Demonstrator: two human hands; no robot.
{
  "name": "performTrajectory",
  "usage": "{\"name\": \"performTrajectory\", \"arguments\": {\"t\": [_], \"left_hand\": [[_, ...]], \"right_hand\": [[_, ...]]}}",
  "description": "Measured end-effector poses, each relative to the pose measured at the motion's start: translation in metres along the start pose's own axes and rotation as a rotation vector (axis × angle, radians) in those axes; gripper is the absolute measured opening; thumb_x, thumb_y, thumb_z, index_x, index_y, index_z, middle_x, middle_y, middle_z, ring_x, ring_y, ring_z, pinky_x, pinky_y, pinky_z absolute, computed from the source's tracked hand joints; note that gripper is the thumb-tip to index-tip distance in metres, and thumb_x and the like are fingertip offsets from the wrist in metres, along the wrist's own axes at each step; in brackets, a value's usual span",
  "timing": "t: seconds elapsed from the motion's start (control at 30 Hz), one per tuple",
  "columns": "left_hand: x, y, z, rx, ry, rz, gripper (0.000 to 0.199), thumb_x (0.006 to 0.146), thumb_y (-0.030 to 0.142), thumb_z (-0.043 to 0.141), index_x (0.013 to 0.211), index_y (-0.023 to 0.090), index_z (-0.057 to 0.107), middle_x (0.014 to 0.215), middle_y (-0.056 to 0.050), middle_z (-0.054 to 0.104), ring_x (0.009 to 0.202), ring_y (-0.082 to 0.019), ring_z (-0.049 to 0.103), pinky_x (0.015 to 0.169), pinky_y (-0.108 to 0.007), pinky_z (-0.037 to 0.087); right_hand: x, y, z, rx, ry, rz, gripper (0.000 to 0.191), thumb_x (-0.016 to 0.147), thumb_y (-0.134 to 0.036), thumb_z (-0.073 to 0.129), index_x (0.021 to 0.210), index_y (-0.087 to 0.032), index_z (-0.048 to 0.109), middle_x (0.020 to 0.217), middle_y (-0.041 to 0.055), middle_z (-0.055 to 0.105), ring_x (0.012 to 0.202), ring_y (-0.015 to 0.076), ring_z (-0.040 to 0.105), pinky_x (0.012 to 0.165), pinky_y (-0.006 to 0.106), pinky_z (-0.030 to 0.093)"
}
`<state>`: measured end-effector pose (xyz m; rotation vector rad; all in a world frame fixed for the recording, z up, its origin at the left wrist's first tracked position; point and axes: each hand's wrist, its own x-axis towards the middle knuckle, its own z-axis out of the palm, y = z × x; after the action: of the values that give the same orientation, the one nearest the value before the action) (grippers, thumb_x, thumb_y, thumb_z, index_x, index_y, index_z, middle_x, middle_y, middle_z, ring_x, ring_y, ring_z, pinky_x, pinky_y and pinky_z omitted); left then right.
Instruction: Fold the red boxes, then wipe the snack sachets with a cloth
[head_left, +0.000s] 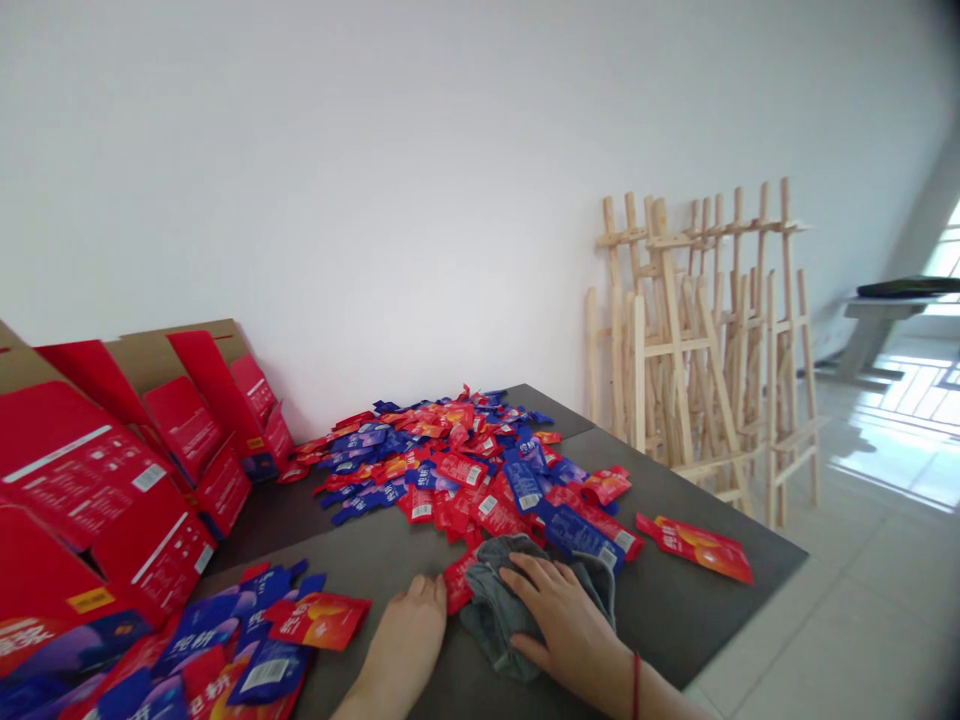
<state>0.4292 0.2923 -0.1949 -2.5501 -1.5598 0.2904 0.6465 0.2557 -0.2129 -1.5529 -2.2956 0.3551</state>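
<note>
My right hand (559,620), with a red string at the wrist, lies with spread fingers on a crumpled grey-green cloth (491,610) on the dark table. Just left of the cloth, my left hand (415,620) has its fingers curled together at the edge of a red packet (457,583); whether it grips the packet cannot be made out. Behind both hands spreads a large pile of red and blue packets (450,470). One red packet (701,548) lies apart to the right of the pile.
Open red cardboard boxes (97,480) stand on the left, with more red and blue packets (262,640) before them. The table (675,620) ends at a right edge. Wooden easels (675,340) lean near the white wall beyond it.
</note>
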Motion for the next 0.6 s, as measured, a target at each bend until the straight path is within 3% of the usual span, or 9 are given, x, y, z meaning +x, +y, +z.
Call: {"name": "performTrajectory", "arguments": {"t": [0.1,0.2,0.27,0.33,0.4,0.47,0.53,0.6], "left_hand": [[-0.021,-0.024,0.004,-0.087,-0.062,-0.024,0.058,0.079,-0.007,0.028,0.126,0.01,0.058,0.117,-0.019,0.067,0.107,-0.026,0.063,0.089,-0.039,0.051],[-0.035,-0.048,0.004,-0.283,-0.036,-0.033,0.051,0.079,-0.002,0.032,0.115,0.014,0.064,0.107,-0.015,0.071,0.099,-0.024,0.065,0.087,-0.037,0.049],[-0.039,-0.06,0.006,-0.502,0.015,-0.092,0.034,0.079,0.006,0.037,0.091,0.016,0.068,0.087,-0.01,0.072,0.083,-0.021,0.066,0.077,-0.031,0.048],[-0.04,-0.066,0.012,-0.85,0.015,-0.199,0.022,0.083,0.023,0.042,0.071,0.018,0.059,0.059,-0.002,0.062,0.055,-0.015,0.056,0.056,-0.024,0.042],[-0.037,-0.065,0.019,-1.262,-0.058,-0.303,0.032,0.081,0.049,0.047,0.069,0.02,0.052,0.043,0.007,0.044,0.036,-0.009,0.032,0.041,-0.02,0.026],[-0.033,-0.058,0.027,-1.57,-0.163,-0.338,0.049,0.068,0.07,0.054,0.073,0.021,0.049,0.039,0.013,0.033,0.033,-0.005,0.016,0.037,-0.019,0.014],[-0.031,-0.048,0.032,-1.686,-0.261,-0.297,0.058,0.058,0.076,0.061,0.073,0.021,0.048,0.037,0.014,0.031,0.032,-0.003,0.012,0.036,-0.019,0.009],[-0.029,-0.038,0.035,-1.666,-0.326,-0.241,0.058,0.057,0.076,0.061,0.07,0.021,0.047,0.034,0.014,0.034,0.029,-0.003,0.014,0.033,-0.019,0.01]], "right_hand": [[0.002,0.005,0.005,0.034,0.041,-0.005,0.065,0.072,-0.019,0.057,0.137,-0.022,0.048,0.138,0.0094,0.052,0.123,0.0287,0.048,0.103,0.047,0.035],[0.006,0.015,0.006,0.131,0.107,0.038,0.068,0.069,-0.011,0.048,0.137,-0.017,0.047,0.131,0.0106,0.057,0.119,0.0249,0.052,0.103,0.041,0.038],[0.008,0.023,0.002,0.244,0.194,0.086,0.066,0.07,-0.01,0.045,0.136,-0.016,0.048,0.131,0.0105,0.057,0.12,0.0221,0.052,0.105,0.037,0.037],[0.009,0.029,-0.006,0.343,0.284,0.118,0.062,0.072,-0.011,0.043,0.133,-0.016,0.049,0.131,0.0094,0.057,0.121,0.0208,0.052,0.106,0.036,0.036],[0.007,0.031,-0.015,0.377,0.343,0.113,0.058,0.074,-0.013,0.042,0.131,-0.018,0.05,0.13,0.008,0.057,0.122,0.0203,0.052,0.107,0.036,0.035],[0.002,0.026,-0.024,0.348,0.35,0.093,0.058,0.074,-0.013,0.042,0.131,-0.021,0.05,0.128,0.0066,0.057,0.119,0.0198,0.053,0.105,0.035,0.037],[-0.005,0.016,-0.029,0.286,0.309,0.08,0.061,0.074,-0.011,0.042,0.132,-0.023,0.05,0.123,0.0056,0.058,0.114,0.0193,0.055,0.1,0.033,0.04],[-0.01,0.002,-0.027,0.214,0.239,0.069,0.062,0.073,-0.01,0.042,0.132,-0.025,0.051,0.118,0.0052,0.059,0.108,0.0194,0.057,0.096,0.032,0.042]]}}
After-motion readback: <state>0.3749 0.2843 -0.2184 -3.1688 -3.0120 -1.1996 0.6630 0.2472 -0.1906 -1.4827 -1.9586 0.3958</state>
